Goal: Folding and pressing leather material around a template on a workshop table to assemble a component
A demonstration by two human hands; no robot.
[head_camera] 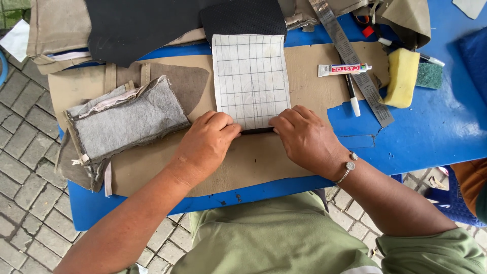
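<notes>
Both hands press down on the near edge of a white gridded pattern sheet (250, 78), which lies flat on a large tan leather sheet (243, 162) spread over the blue tabletop (436, 132). Left hand (207, 142) has its fingers curled, knuckles up, fingertips pinching the sheet's lower left corner. Right hand (304, 136) mirrors it at the lower right corner, fingers bent and pressing down; a metal bangle (348, 167) circles that wrist. Between the two sets of fingertips a narrow black strip (257, 131) shows just under the sheet's bottom edge, touching both hands. Whether the fingers grip this strip or only hold it flat cannot be told.

At the far end of the pattern sheet a piece of black textured material (242, 18) sticks out from beneath it. To the left, on the tan leather, rests a grey felt-lined fabric piece (127, 122) with frayed edges. To the right lie a small white glue tube (344, 69), a black-and-white marker pen (352, 94) and a long metal ruler (350, 56) set at a slant, the pen just beside the ruler. Further right sits a yellow sponge (402, 77) with a green scouring pad (429, 75) next to it. Grey paving bricks (25, 167) show below the tabletop's left edge.
</notes>
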